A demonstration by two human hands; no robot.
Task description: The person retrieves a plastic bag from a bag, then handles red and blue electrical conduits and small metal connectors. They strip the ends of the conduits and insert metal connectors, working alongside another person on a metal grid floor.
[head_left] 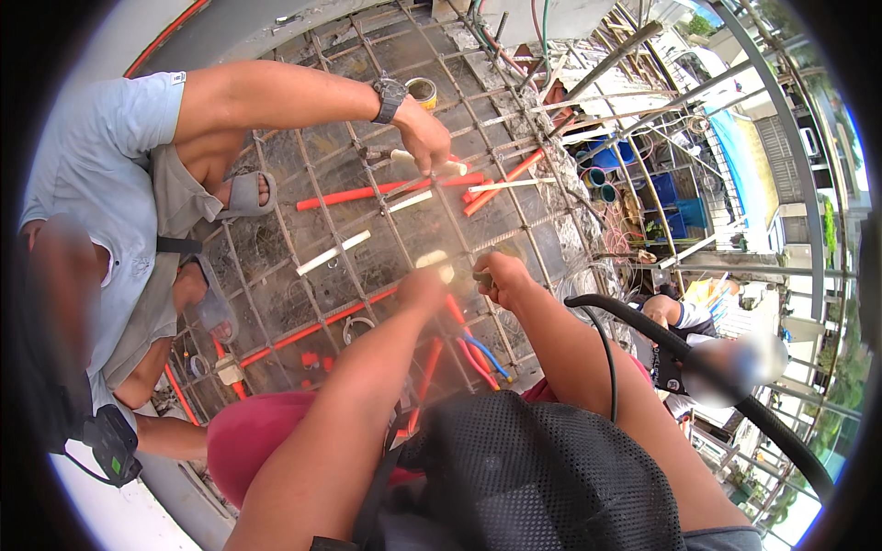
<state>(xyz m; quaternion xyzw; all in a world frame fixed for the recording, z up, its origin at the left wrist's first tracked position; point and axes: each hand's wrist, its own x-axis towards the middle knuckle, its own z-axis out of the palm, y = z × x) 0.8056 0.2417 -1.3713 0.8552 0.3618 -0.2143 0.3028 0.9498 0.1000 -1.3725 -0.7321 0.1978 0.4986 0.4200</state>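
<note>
My left hand [421, 292], smeared by motion, is closed on a cream-coloured rounded piece [435, 264] above the steel rebar grid [464, 241]. To its right, my right hand [505, 279] is closed with a small dark grey piece [481, 278] at its fingertips, its kind unclear. Just below my hands, orange conduit pipes [457, 314] and a blue tube [487, 356] run through the mesh. A co-worker's hand [424, 140] reaches down from the left, close to a pale piece [452, 169] and an orange pipe [390, 190] lying on the bars.
The co-worker in a light blue shirt [101, 174] squats at the left. White pipe lengths [333, 253] and an open can [422, 91] are on the grid. A thick black hose [661, 342] passes over my right arm. Another person [675, 317] is beyond the slab's rough right edge.
</note>
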